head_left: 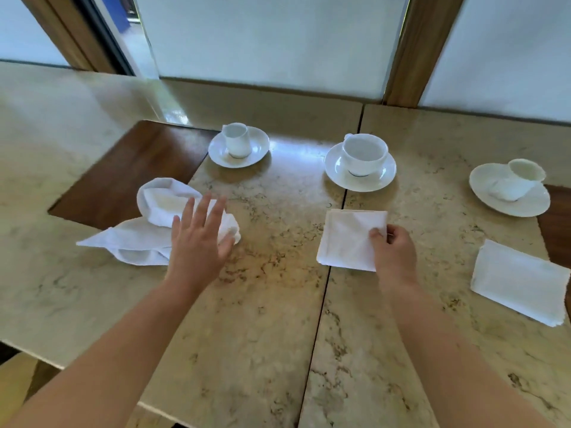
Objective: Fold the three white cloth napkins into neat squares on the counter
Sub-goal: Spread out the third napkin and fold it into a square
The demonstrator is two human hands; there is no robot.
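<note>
Three white napkins lie on the marble counter (272, 304). A crumpled napkin (148, 233) sits bunched at the left; my left hand (200, 239) hovers over its right end with fingers spread and straight. In the middle lies a folded square napkin (349, 239); my right hand (394, 248) pinches its right edge between thumb and fingers. A second folded napkin (522, 281) rests flat at the far right, untouched.
Three white cups on saucers stand along the back: left cup (238, 140), middle cup (364, 154), right cup (519, 180) tilted on its saucer. A dark wood inset (129, 171) lies behind the crumpled napkin, another at the right edge. Frosted glass panels close the far side.
</note>
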